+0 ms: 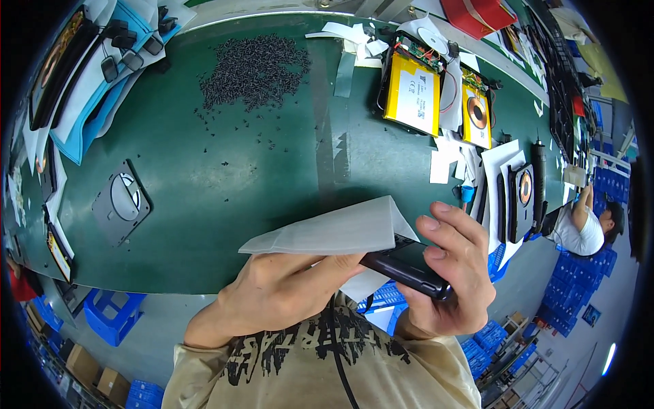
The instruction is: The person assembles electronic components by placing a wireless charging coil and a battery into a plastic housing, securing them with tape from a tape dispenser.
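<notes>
In front of my chest is a slim black device (pixel 409 275), shaped like a power bank, tilted and partly covered by a white foam sleeve (pixel 327 228). My left hand (pixel 272 294) is closed around the sleeve and the device's left end; its fingertips are hidden. On the right, my right hand (pixel 463 273) grips the device's other end, thumb below and bent fingers above. A grey plate (pixel 103 213) with a round cut-out and a silver folding ring lies on the green table (pixel 272 184) to the left.
A heap of small black screws (pixel 255 71) covers the far middle. Opened units with yellow batteries (pixel 413 95) lie at the far right, near white scraps and an electric screwdriver (pixel 539 170). Blue and white sleeves (pixel 88 116) stack at left. Another person (pixel 582 228) works at far right.
</notes>
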Demonstrator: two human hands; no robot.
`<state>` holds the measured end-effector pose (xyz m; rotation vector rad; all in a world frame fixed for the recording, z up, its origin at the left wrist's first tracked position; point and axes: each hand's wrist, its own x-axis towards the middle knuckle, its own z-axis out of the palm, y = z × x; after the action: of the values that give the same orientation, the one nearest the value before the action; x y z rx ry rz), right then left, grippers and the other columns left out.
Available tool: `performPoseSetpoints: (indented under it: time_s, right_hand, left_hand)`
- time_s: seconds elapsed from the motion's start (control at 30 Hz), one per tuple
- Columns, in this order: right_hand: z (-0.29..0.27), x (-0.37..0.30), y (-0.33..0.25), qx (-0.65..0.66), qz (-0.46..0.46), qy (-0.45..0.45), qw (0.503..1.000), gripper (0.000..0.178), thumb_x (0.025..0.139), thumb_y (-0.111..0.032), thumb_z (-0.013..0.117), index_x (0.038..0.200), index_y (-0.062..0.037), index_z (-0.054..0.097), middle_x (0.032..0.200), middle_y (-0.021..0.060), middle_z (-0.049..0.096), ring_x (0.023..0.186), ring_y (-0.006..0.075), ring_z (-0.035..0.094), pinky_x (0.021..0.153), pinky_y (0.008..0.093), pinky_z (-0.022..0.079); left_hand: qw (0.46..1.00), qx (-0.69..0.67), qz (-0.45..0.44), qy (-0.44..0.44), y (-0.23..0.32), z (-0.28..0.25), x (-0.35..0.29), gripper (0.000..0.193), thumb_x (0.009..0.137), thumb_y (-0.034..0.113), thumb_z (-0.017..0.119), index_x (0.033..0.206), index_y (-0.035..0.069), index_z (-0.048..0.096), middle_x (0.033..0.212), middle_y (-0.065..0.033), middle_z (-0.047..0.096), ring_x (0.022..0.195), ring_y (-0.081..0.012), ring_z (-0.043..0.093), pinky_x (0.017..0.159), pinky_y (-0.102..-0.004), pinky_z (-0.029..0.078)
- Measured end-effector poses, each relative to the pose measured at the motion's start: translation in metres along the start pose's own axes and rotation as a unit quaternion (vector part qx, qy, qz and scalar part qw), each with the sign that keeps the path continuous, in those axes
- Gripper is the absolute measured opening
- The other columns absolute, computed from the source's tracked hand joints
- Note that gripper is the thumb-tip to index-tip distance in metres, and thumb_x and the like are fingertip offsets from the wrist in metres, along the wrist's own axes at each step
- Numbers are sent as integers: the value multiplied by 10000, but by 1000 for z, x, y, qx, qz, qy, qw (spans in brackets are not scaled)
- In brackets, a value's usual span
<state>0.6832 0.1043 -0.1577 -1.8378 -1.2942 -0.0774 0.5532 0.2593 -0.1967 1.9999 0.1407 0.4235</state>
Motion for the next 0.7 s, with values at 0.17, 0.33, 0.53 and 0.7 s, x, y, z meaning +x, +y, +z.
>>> performPoseSetpoints:
  time_s: [0.17,0.33,0.53,0.7]
  right_hand:
    - [7,-6,-8,-26,10,25,999,330,657,-99,864,870,-3,631,971,199,741,991,403,674,847,529,522]
    - [11,-21,6,168,81,126,974,381,683,-116,881,898,-29,578,955,168,738,967,409,680,844,535,532]
    - [22,-27,6,329,144,227,906,426,813,-229,838,1003,-43,504,973,170,706,918,395,676,783,497,563]
    - [31,-34,14,350,219,209,887,402,878,-251,758,1081,-11,508,1082,196,664,966,344,660,792,454,554]
  left_hand:
    - [998,13,49,45,-8,4,1,446,727,-31,779,1166,-31,700,1129,-178,717,1002,-294,718,870,-359,586]
    - [996,-66,-2,60,2,-1,7,447,740,-64,744,1182,-64,675,1125,-203,716,1031,-296,717,897,-352,576]
    - [987,-158,-32,20,2,-6,4,443,790,-75,692,1229,-88,635,1169,-225,696,1042,-296,715,908,-341,569]
    - [988,-139,-49,40,2,-4,8,443,776,-92,702,1216,-55,655,1076,-173,737,971,-280,736,837,-322,590]
